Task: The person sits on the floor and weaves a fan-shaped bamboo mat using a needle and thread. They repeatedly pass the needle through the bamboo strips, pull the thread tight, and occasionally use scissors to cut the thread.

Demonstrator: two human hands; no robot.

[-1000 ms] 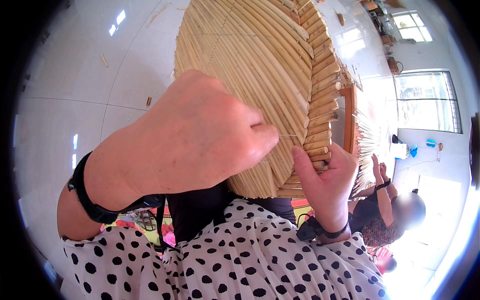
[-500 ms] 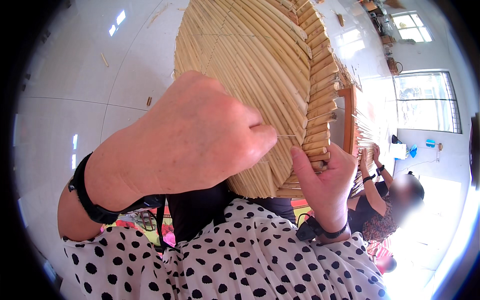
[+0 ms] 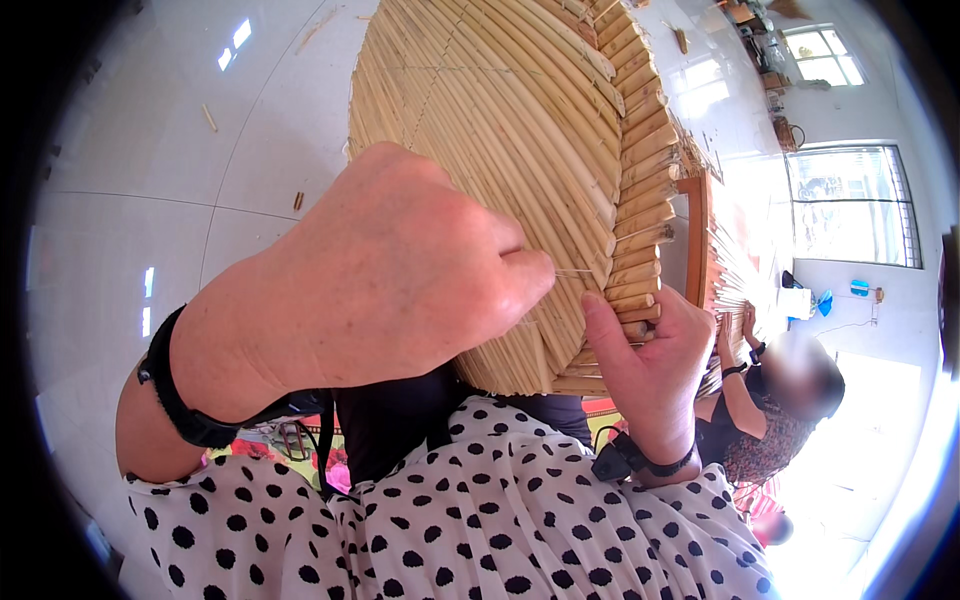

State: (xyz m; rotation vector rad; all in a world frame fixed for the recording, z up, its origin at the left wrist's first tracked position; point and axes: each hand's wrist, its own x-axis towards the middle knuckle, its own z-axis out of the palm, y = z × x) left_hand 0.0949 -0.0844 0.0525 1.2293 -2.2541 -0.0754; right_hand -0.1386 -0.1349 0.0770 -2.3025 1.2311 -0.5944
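2 windows (image 3: 856,228) overlook tiled floor (image 3: 140,250); left hand (image 3: 390,270) pinches a strand (image 3: 575,271), right hand (image 3: 660,350) grips reeds (image 3: 636,272).

The bare left hand (image 3: 375,270) was raised with its back to the camera, fingers curled into a fist, thumb and forefinger (image 3: 530,275) pressed in a pinch. Its bare forearm (image 3: 150,430) rose from the lower left, bent upward at the wrist. The smaller-looking bare right hand (image 3: 665,350) stood nearly upright, thumb (image 3: 605,330) extended, other fingers bent and largely hidden, its wrist (image 3: 667,445) below.
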